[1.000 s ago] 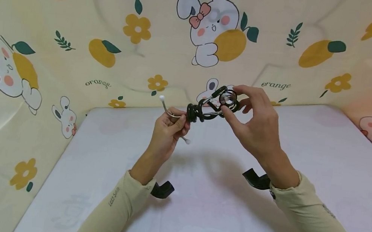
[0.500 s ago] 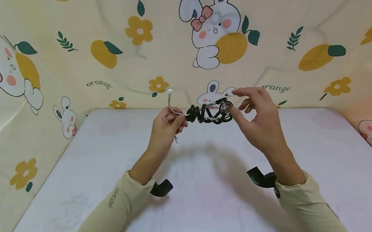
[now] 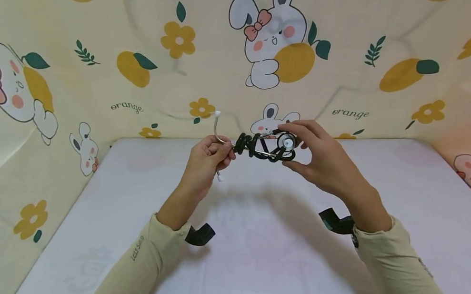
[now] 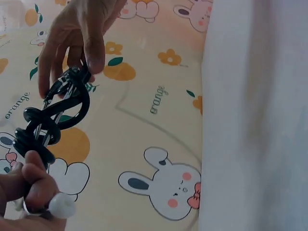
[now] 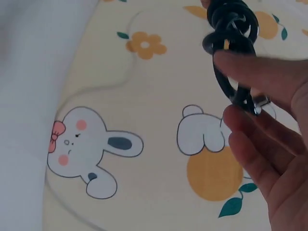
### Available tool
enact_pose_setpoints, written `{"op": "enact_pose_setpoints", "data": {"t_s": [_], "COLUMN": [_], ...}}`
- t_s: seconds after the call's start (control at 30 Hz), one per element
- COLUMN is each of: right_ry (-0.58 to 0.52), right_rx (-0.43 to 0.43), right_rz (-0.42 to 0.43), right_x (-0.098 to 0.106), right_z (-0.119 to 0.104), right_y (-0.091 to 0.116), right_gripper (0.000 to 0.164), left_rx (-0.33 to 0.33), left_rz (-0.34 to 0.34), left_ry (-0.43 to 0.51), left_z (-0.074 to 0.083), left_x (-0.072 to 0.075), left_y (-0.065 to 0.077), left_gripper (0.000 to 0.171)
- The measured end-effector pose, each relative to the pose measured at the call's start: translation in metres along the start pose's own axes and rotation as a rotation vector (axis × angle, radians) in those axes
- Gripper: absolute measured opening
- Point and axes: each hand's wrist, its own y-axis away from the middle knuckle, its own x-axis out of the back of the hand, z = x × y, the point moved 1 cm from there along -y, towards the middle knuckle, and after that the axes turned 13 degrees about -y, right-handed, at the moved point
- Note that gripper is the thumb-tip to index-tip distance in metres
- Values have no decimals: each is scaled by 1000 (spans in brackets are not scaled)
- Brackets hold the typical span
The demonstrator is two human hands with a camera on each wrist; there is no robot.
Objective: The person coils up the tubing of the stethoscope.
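A stethoscope with its black tubing wound in coils around its metal tubes is held up above the table. My left hand pinches it near the ear tubes, and one white ear tip sticks out by the fingers in the left wrist view. The round metal chest piece lies at the right end. My right hand holds that end between the thumb below and the fingers above. In the right wrist view, the thumb crosses in front of the coiled tubing, with fingertips at the tip.
A white-covered table spreads beneath both hands. Behind and at the sides stands a cream cloth backdrop printed with rabbits, oranges and flowers. Black bent pieces stick out at both sleeve cuffs.
The stethoscope has turned and become more level. My right fingers came off the chest piece and now hold the right end from above and below. My left hand has shifted slightly left.
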Motion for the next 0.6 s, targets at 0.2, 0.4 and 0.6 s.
{"op": "enact_pose_setpoints", "data": {"t_s": [0.2, 0.4, 0.6], "right_ry": [10, -32, -104], "right_rx": [-34, -105, -173], "right_rz": [-6, -44, -100], "right_x": [-2, -4, -10], "right_z": [5, 16, 28], "right_y": [1, 2, 2], "right_gripper": [75, 74, 72], "left_rx": [-188, -412, -578], "left_rz": [38, 60, 62], "left_ry": [-298, -721, -965], "left_z": [-3, -8, -17], "left_x": [6, 14, 15], "left_y": [-3, -5, -9], "left_gripper": [59, 37, 22]}}
